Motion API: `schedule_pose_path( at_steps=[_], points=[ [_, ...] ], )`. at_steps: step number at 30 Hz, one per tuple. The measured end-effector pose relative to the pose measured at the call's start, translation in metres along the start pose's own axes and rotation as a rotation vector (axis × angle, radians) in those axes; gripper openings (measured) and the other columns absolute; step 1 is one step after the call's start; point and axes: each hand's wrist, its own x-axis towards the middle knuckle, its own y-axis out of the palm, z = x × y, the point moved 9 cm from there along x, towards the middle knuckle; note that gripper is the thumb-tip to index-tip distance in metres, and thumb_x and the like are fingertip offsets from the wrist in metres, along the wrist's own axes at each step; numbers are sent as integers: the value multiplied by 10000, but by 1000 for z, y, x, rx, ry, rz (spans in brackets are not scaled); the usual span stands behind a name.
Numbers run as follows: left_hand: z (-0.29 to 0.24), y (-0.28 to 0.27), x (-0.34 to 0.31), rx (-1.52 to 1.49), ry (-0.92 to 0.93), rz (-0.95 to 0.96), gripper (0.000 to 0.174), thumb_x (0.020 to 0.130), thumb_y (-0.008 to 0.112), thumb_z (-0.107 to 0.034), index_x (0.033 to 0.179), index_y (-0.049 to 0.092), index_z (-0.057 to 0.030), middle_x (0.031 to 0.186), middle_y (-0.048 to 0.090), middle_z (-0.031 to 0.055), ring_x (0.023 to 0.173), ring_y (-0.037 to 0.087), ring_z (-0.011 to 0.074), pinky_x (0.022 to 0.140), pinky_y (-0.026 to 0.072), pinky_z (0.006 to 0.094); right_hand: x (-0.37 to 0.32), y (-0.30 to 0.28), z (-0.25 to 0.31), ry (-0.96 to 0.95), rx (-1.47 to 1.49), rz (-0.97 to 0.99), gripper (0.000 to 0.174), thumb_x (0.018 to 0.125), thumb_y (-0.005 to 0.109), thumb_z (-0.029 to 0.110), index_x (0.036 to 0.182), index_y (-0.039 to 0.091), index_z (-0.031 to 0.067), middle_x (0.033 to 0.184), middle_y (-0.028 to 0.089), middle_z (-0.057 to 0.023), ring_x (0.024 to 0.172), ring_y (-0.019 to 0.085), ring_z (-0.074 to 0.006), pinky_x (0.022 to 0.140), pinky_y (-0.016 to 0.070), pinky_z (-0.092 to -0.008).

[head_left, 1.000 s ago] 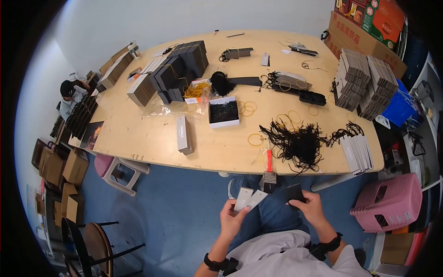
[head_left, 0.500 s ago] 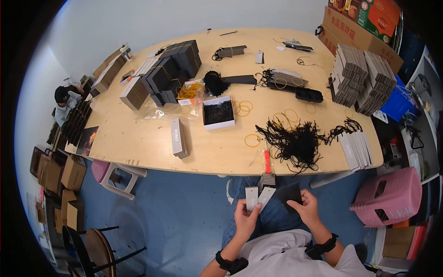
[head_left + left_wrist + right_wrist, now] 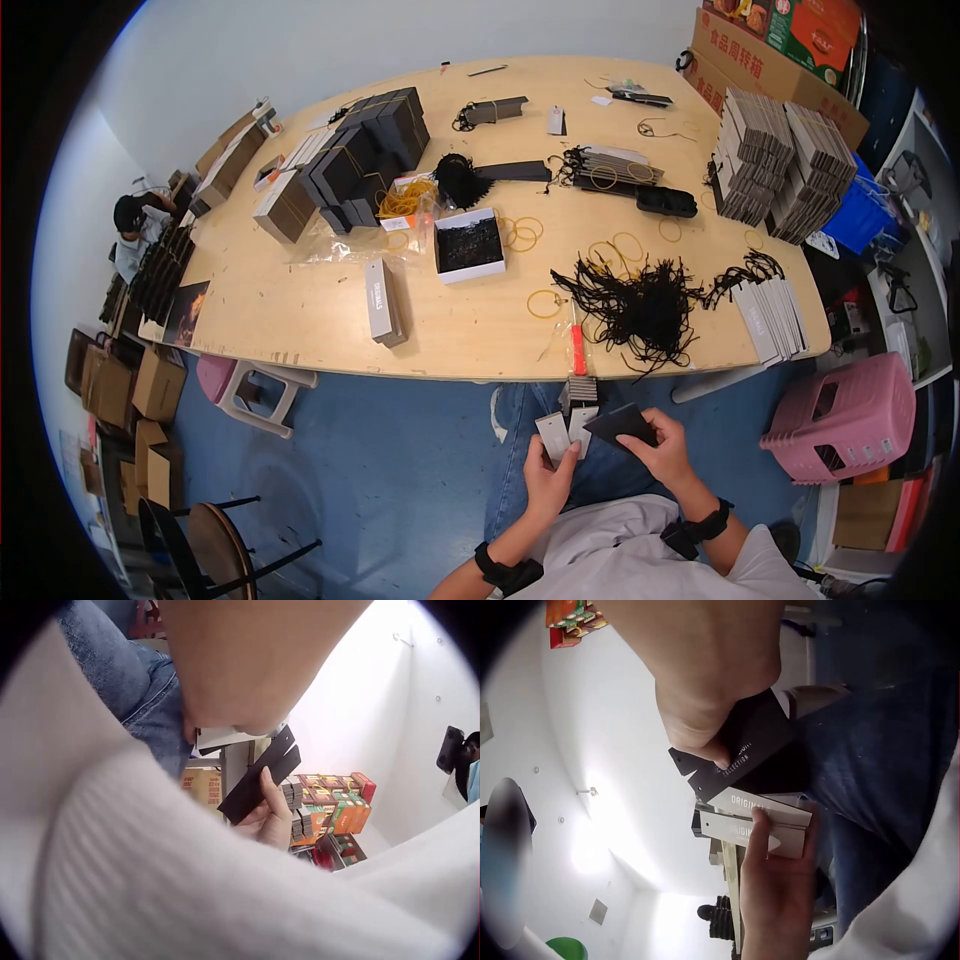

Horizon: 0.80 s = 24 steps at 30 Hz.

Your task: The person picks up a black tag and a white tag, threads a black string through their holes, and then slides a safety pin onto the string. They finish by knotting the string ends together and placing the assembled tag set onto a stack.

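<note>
In the head view, my left hand (image 3: 548, 485) pinches light grey hang tags (image 3: 552, 436), fanned apart, with a thumb across their lower ends. The right wrist view shows the word ORIGINALS, partly covered, on these light tags (image 3: 724, 826). My right hand (image 3: 665, 456) grips black hang tags (image 3: 622, 426), its thumb lying on top. Close beside the light tags, the black ones overlap them in the head view. Seen from the left wrist, two black tags (image 3: 259, 780) spread slightly, each with a small hole at one end. Both hands are over the lap, below the table edge.
On the table (image 3: 460, 340) lie a heap of black cords (image 3: 645, 310), corded light tags (image 3: 768, 320), a red-handled tool (image 3: 578, 350) and a white box (image 3: 470, 250). Stacked tags (image 3: 752, 160) stand at right. A pink stool (image 3: 840, 420) is beside the table.
My left hand has shifted right, bringing the light tags closer to the black ones. The black tags have turned in my right hand. The head view has also shifted slightly.
</note>
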Motion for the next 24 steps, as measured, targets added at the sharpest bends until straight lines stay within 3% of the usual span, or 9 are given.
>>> schedule_pose_path(
  at_steps=[3, 5, 10, 12, 14, 15, 17, 20, 24],
  points=[
    [-3, 3, 3, 7, -5, 7, 198, 878, 671, -58, 971, 498, -28, 933, 595, 27, 825, 559, 72, 720, 456, 224, 5, 2, 10, -94, -167, 16, 195, 759, 752, -18, 887, 607, 7, 824, 613, 11, 742, 558, -50, 656, 448, -205],
    [-3, 1, 5, 10, -8, 8, 189, 876, 674, -59, 958, 507, -25, 945, 599, 31, 829, 561, 73, 723, 456, 224, 7, 2, 23, -180, -273, -37, 201, 732, 774, 46, 851, 615, 10, 715, 624, -71, 629, 591, -123, 580, 448, -248],
    [11, -16, 21, -3, -102, -47, 169, 841, 700, -32, 989, 621, -7, 916, 650, 27, 859, 600, 103, 792, 475, 254, 12, 12, 48, -288, -412, -90, 225, 731, 784, 75, 872, 620, 12, 730, 650, -103, 639, 639, -192, 590, 481, -279],
    [13, -29, 27, 66, -21, -80, 179, 824, 722, -44, 971, 632, 4, 894, 642, 18, 838, 595, 107, 770, 467, 249, 13, 16, 46, -309, -445, -117, 230, 734, 786, 83, 877, 621, 12, 741, 660, -109, 655, 654, -203, 598, 491, -289],
    [5, -44, 28, 244, 102, -130, 178, 777, 761, -57, 909, 661, 6, 851, 658, 34, 791, 604, 131, 735, 464, 262, 12, 14, 41, -305, -424, -203, 188, 743, 777, 59, 847, 630, 4, 742, 666, -76, 651, 613, -100, 579, 469, -260],
    [-1, -46, 28, 244, 103, -131, 178, 777, 761, -57, 909, 661, 6, 851, 658, 34, 791, 604, 131, 735, 464, 262, 13, 18, 39, -306, -423, -202, 188, 743, 777, 59, 847, 630, 4, 742, 666, -76, 651, 613, -100, 579, 469, -260],
    [-19, -39, 27, 376, 160, -59, 202, 760, 771, -71, 921, 667, -4, 839, 677, 77, 771, 631, 157, 709, 479, 279, 16, 25, 27, -212, -370, -142, 209, 761, 768, 93, 875, 619, 1, 777, 683, -124, 681, 678, -196, 599, 498, -287],
    [-52, -19, 18, 634, 287, 22, 242, 750, 777, -91, 950, 664, -13, 827, 680, 119, 743, 658, 218, 682, 497, 298, 20, 28, 9, -140, -283, -134, 191, 769, 761, 93, 852, 622, -6, 764, 682, -112, 669, 663, -149, 589, 486, -268],
    [-55, -1, 14, 678, 323, 102, 257, 767, 762, -108, 980, 645, -25, 848, 668, 165, 750, 662, 308, 666, 512, 327, 23, 31, 4, -39, -286, -87, 181, 768, 762, 88, 835, 624, -10, 762, 673, -111, 657, 639, -115, 579, 470, -252]
  ],
)
